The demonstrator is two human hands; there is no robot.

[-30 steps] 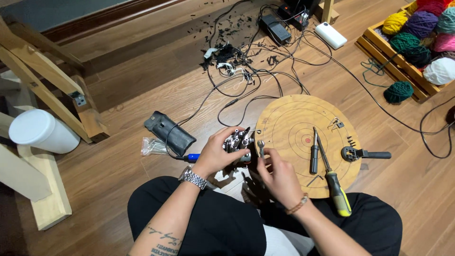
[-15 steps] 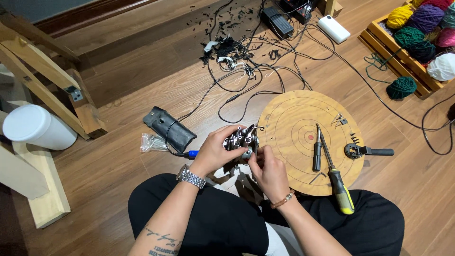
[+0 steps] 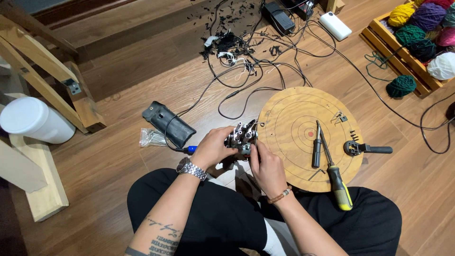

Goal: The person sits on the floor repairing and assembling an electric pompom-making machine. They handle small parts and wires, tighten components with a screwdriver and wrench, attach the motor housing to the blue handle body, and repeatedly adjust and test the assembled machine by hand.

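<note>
A small dark metal mechanism [image 3: 241, 137] with silver parts is held over my lap, just left of a round wooden board [image 3: 294, 118]. My left hand [image 3: 212, 148], with a steel watch on the wrist, grips it from the left. From below and to the right, my right hand [image 3: 267, 167] presses its fingers against the same part; a bead bracelet is on that wrist. On the board lie a black-handled screwdriver [image 3: 316, 146], a yellow-and-black screwdriver [image 3: 337, 180], a small hex key [image 3: 316, 174] and a few tiny screws [image 3: 353, 136].
A black pouch [image 3: 168, 124] and a clear plastic bag [image 3: 150, 137] lie at the left. Tangled black cables [image 3: 246, 61] spread behind the board. A black-handled tool [image 3: 367, 149] lies at its right rim. A crate of yarn balls [image 3: 422, 33] is far right, a white cylinder [image 3: 33, 121] far left.
The view has shifted slightly. Both hands stay on the mechanism; my right hand has slid a little lower and closer against it.
</note>
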